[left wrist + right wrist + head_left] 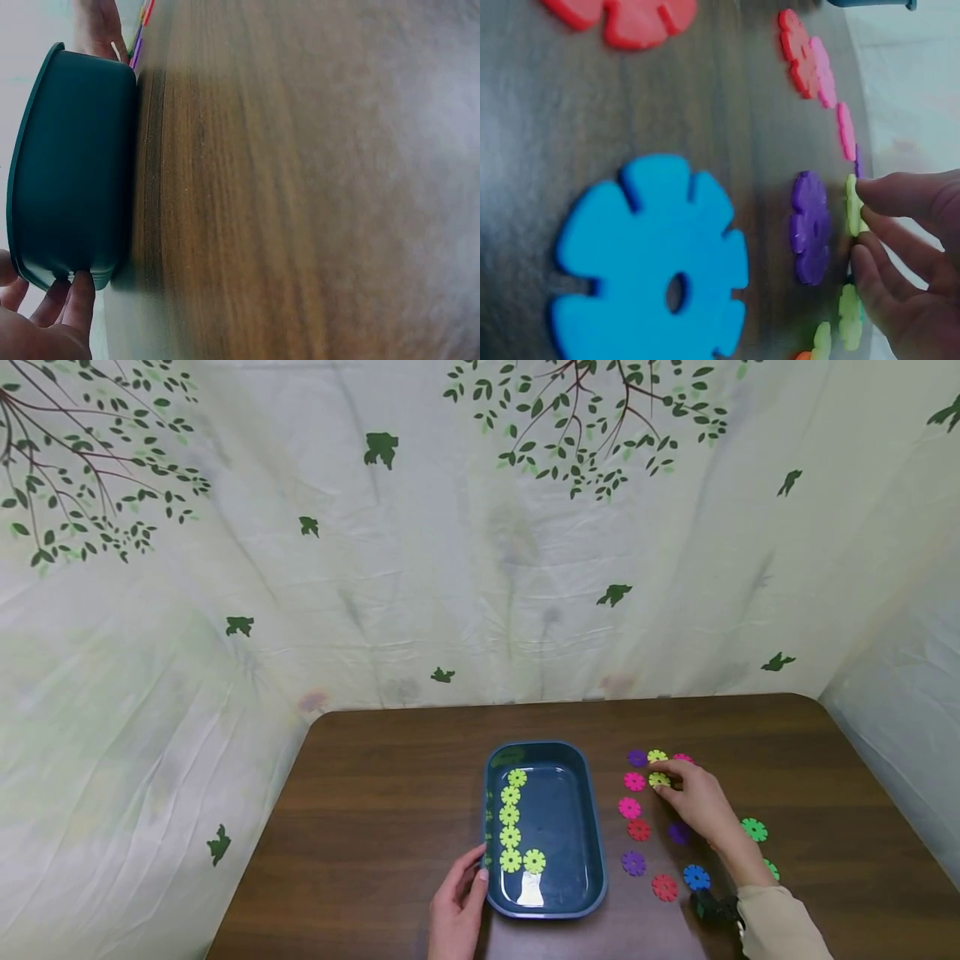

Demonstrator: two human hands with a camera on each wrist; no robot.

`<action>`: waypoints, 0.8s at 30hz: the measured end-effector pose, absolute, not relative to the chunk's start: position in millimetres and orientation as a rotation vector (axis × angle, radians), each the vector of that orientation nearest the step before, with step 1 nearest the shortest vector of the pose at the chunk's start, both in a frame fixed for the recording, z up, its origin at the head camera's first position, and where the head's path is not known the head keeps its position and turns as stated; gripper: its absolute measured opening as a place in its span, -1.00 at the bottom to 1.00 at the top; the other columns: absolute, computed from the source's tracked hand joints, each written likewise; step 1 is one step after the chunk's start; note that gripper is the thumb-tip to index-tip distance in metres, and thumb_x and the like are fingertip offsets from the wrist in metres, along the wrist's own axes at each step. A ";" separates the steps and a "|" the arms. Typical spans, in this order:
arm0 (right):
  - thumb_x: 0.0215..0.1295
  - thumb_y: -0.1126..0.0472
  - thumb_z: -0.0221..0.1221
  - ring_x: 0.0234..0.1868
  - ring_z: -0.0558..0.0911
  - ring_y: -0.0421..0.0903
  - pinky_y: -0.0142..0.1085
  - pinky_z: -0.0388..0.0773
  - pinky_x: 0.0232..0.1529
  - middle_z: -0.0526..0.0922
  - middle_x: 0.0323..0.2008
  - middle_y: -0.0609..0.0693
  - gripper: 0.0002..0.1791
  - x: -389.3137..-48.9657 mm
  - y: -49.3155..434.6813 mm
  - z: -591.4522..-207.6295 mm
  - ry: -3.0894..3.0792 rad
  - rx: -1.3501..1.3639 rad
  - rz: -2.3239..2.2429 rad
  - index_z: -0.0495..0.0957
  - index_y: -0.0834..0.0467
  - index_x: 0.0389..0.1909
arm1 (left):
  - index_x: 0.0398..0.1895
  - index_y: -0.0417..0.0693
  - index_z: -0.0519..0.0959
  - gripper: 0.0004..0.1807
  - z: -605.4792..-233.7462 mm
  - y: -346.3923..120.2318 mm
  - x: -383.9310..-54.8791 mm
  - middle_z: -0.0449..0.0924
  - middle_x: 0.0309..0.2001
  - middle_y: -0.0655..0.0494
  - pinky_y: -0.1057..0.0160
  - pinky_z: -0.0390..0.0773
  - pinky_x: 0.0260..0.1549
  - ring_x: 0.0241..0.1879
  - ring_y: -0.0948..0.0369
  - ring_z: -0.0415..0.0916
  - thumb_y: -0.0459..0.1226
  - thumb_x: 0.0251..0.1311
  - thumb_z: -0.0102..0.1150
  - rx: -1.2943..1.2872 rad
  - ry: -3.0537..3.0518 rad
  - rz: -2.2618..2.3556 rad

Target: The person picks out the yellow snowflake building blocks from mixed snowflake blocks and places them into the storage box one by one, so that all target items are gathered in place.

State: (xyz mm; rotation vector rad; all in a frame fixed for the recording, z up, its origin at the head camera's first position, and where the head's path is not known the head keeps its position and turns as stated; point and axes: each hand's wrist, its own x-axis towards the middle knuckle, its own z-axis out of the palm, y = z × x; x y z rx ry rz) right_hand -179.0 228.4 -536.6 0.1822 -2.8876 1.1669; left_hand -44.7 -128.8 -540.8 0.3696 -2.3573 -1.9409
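A dark blue tray stands on the wooden table, with several yellow-green flower-shaped discs in a column along its left side and one beside the lowest. My left hand grips the tray's left edge, thumb at the rim and fingers against the outer wall. Right of the tray, my right hand reaches over loose discs and pinches a yellow-green flower disc between thumb and fingers, low over the table. Another yellow-green disc lies just behind it.
Pink, red, purple, blue and green flower discs lie scattered on the table right of the tray. A white curtain printed with leaves hangs behind the table.
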 end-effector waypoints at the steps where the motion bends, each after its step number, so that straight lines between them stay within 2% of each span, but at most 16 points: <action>1: 0.28 0.38 0.25 0.00 0.58 0.25 0.15 0.52 -0.05 0.59 0.05 0.27 -0.62 -178.9 228.8 -536.9 -2.897 0.178 1.169 0.58 0.23 0.13 | 0.17 0.03 0.57 -0.65 -541.0 -128.7 -44.8 0.54 0.17 -0.05 0.26 0.55 -0.01 0.10 0.06 0.55 -0.35 0.35 0.15 0.383 -2.362 -1.942; 6: 0.22 0.40 0.29 -0.07 0.61 0.20 0.08 0.56 -0.14 0.62 -0.02 0.23 -0.62 -179.2 230.4 -539.0 -2.910 0.178 1.156 0.60 0.23 0.09 | 0.18 0.08 0.56 -0.65 -541.7 -127.7 -45.1 0.52 0.19 -0.04 0.18 0.56 0.00 0.11 0.06 0.54 -0.33 0.37 0.14 0.414 -2.403 -1.923; 11: 0.19 0.37 0.33 -0.24 0.58 0.05 -0.07 0.52 -0.28 0.63 -0.19 0.10 -0.66 -181.5 230.7 -540.6 -2.903 0.198 1.128 0.64 0.20 0.02 | 0.18 0.08 0.56 -0.65 -541.3 -128.5 -45.9 0.52 0.20 -0.02 0.17 0.56 0.02 0.11 0.06 0.54 -0.32 0.37 0.14 0.421 -2.405 -1.913; 20: 0.17 0.41 0.33 -0.21 0.56 0.07 -0.02 0.55 -0.23 0.54 -0.13 0.14 -0.68 -180.0 229.1 -541.3 -2.841 0.216 1.109 0.63 0.26 -0.03 | 0.18 0.06 0.56 -0.65 -539.3 -129.3 -46.0 0.53 0.19 -0.02 0.18 0.56 0.01 0.11 0.07 0.55 -0.33 0.36 0.13 0.416 -2.405 -1.906; 24: 0.14 0.41 0.36 -0.23 0.63 0.08 -0.02 0.60 -0.23 0.55 -0.12 0.15 -0.73 -176.7 228.4 -542.2 -2.816 0.188 1.120 0.65 0.25 -0.10 | 0.18 0.06 0.57 -0.65 -541.1 -129.4 -45.1 0.54 0.18 -0.02 0.20 0.55 0.01 0.10 0.07 0.55 -0.35 0.36 0.14 0.408 -2.392 -1.914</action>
